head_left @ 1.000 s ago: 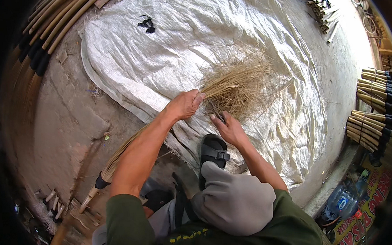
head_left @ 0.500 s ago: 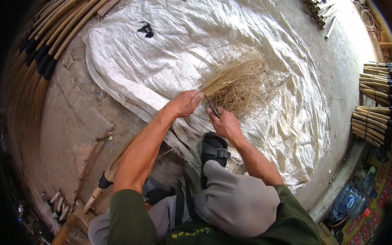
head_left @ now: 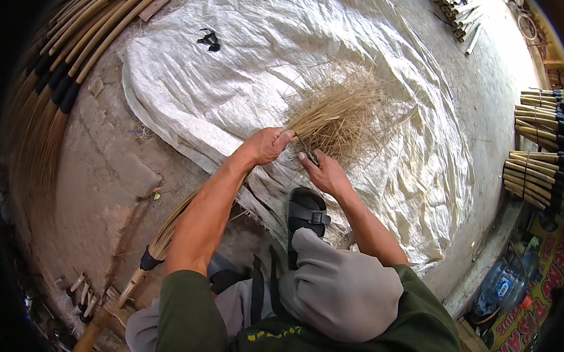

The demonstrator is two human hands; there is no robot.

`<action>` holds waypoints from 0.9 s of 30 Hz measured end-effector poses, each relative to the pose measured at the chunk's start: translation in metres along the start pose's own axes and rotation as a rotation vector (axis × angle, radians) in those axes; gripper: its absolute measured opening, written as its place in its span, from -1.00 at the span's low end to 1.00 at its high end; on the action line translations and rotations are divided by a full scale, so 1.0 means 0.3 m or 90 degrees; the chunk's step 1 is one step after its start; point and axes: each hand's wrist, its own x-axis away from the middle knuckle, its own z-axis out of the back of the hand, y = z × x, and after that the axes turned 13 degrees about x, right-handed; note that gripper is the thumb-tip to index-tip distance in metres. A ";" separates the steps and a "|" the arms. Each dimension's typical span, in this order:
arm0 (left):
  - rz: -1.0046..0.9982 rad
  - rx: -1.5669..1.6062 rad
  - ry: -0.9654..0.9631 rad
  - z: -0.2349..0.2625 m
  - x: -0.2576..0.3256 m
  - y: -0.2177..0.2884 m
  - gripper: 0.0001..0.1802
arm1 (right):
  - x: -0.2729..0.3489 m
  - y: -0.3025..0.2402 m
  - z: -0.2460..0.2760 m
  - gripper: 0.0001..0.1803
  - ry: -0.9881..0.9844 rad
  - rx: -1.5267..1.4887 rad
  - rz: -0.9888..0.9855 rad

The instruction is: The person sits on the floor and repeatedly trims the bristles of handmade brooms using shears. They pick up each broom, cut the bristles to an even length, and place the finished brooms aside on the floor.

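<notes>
A broom lies slantwise under my left forearm, its pale handle at the lower left and its black binding beside it. Its brown bristles run up behind the arm toward my left hand. That hand is closed round a bunch of bristle ends, which fan out to the right. Just below it, my right hand grips dark scissors, their blades against the bristles near my left thumb. Under the bunch lies a loose heap of cut bristles.
A wrinkled white sheet covers the floor. Several brooms lie at the far left; tied handle bundles stand at the right. A black scrap rests on the sheet. My sandalled foot is close below my right hand.
My right hand and the scissors have shifted slightly, with the blades nearer the bristles by my left thumb. The left hand keeps its hold and has hardly moved.
</notes>
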 end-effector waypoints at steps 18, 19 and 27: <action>0.045 0.078 -0.028 0.031 -0.010 -0.016 -0.52 | 0.001 0.051 -0.022 -0.37 -0.017 -0.070 0.017; 0.044 0.089 -0.035 0.033 -0.011 -0.016 -0.53 | -0.004 0.045 -0.011 -0.37 -0.024 -0.053 0.015; 0.026 0.074 -0.004 0.023 -0.005 -0.003 -0.53 | 0.022 0.030 0.024 -0.36 -0.009 -0.060 0.024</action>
